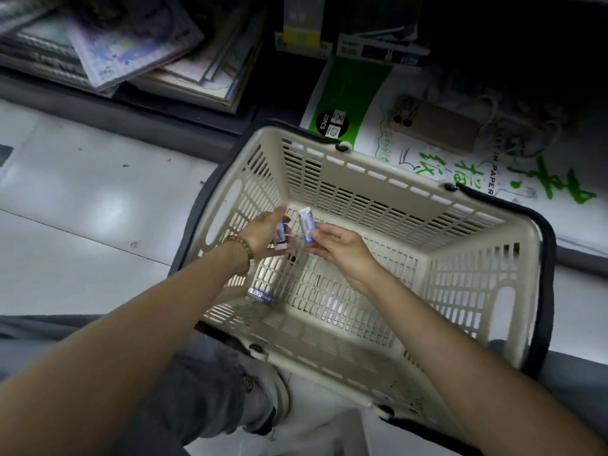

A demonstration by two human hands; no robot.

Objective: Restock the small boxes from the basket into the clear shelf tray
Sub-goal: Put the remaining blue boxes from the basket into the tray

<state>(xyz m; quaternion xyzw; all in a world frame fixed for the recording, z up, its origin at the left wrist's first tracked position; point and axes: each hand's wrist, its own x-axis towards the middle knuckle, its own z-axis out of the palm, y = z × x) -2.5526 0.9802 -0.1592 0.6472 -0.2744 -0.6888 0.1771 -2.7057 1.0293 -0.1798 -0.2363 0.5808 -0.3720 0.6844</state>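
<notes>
While both hands hang over the basket, each one has a box in it. The left hand (pixel 263 233) has its fingers curled round the first box (pixel 280 236), a small blue-and-white thing. The right hand (pixel 342 248) pinches the second box (pixel 306 228) by its lower end between thumb and fingertips, so it sticks up just beside the first one, close but I can't tell if they touch. There's a beaded bracelet (pixel 241 250) on the left wrist, fwiw. Below the left hand a third box (pixel 261 294) lies flat on the bottom of the basket (pixel 411 209), near the wall by the left forearm, and it's the only loose one I can spot down there. So I'd call this the pick-up step, probably close to the last handful. Out past the right hand a phone (pixel 434 126) sits on a green-and-white paper pack (pixel 348 93), and beyond the left hand there's a messy stack of notebooks (pixel 131 51) on a low shelf. The clear shelf tray isn't in shot at all. My guess is the next move is to grab that third box or lift these two out and turn toward the tray, and that right-hand pinch looks light, so it'd want firming up.
</notes>
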